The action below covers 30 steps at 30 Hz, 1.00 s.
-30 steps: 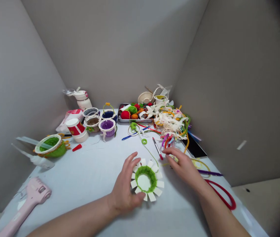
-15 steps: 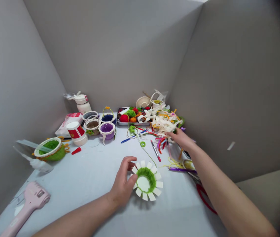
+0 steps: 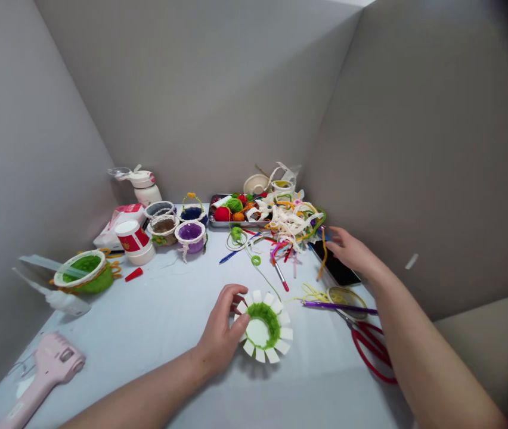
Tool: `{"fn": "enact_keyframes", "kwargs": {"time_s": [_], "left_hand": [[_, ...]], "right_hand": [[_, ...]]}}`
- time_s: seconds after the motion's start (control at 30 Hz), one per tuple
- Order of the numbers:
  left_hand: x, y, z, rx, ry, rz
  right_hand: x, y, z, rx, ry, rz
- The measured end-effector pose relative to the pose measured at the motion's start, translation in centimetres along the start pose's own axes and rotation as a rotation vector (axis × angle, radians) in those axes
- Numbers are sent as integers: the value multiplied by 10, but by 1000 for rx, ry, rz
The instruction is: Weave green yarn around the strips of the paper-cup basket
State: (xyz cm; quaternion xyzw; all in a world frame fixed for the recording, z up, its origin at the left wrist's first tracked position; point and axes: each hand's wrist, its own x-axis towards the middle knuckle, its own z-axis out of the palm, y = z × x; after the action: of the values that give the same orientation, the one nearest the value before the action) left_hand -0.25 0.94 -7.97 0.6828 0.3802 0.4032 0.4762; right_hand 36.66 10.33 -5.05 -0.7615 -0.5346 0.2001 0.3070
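Note:
My left hand is closed around the left side of a paper cup, with the thumb at its edge. White strips fan outward from the cup like petals, and fuzzy green yarn lines the ring inside them. A thin green strand trails from it to the small green yarn bundle farther back. My right hand reaches over a dark phone at the right, its fingers apart and nothing visible between them. Close to its fingertips hangs an orange strip. A heap of white scraps lies just left of that hand.
Red-handled scissors and a purple pen lie at right. A tray of yarn balls stands at the back. Small baskets, including a purple one, fill the back left. A pink glue gun rests front left.
My right hand has moved right, off the white scrap heap and over the phone, uncovering the phone and scissors. My left hand keeps its hold on the cup. The view has shifted slightly.

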Motion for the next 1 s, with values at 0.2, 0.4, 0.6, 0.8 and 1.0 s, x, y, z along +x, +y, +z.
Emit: {"fn": "enact_keyframes", "kwargs": {"time_s": [0.2,0.4,0.6,0.8,1.0], "left_hand": [[-2,1,1,4,-28,3],[-1,2,1,16,-33,-8],[-1,4,1,26,-45,-22],[-1,5,0,31,-51,-29],[-1,5,0,33,-52,-20]], "right_hand": [[-33,29,4,-459,-12,95],[-24,25,27,-652,19,107],[-16,23,33,-728,44,102],[-17,24,35,-731,66,96],[-22,21,36,-715,105,106]]}}
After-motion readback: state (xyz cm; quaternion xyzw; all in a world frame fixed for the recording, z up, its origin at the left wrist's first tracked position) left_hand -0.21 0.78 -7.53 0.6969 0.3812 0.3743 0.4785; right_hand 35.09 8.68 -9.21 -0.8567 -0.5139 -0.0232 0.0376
